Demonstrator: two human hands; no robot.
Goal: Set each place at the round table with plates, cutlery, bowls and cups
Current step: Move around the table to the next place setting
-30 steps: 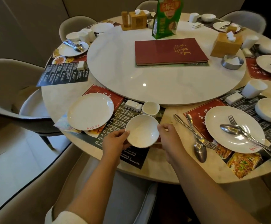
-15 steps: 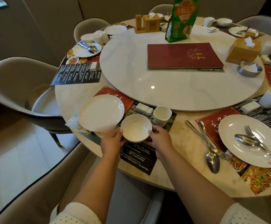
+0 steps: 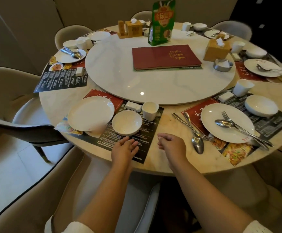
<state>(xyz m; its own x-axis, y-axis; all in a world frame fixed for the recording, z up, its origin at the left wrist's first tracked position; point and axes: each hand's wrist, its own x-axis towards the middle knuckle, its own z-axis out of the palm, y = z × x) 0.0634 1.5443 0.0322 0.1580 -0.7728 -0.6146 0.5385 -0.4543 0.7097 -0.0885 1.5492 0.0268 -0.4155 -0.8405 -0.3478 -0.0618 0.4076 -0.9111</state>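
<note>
A white bowl (image 3: pixel 126 122) stands on the dark menu placemat (image 3: pixel 145 145) at the near place, between a white plate (image 3: pixel 91 113) on its left and a white cup (image 3: pixel 150 110) behind it to the right. A small white rest (image 3: pixel 133 106) lies beside the cup. My left hand (image 3: pixel 124 148) hovers just below the bowl with straight fingers, holding nothing. My right hand (image 3: pixel 171 146) hangs over the table edge, fingers loosely curled and empty. A loose spoon (image 3: pixel 197 143) and fork (image 3: pixel 187 125) lie on the table to the right of it.
The neighbouring place on the right has a plate (image 3: pixel 227 122) with cutlery on it, a bowl (image 3: pixel 261 105) and a cup (image 3: pixel 242 87). A marble turntable (image 3: pixel 113 73) carries a red menu book (image 3: pixel 165 56), a green bag (image 3: pixel 162 22) and tissue boxes. Beige chairs (image 3: pixel 10 98) ring the table.
Both hands let go of the bowl, which now stands next to the plate, and drew back toward the table's near edge.
</note>
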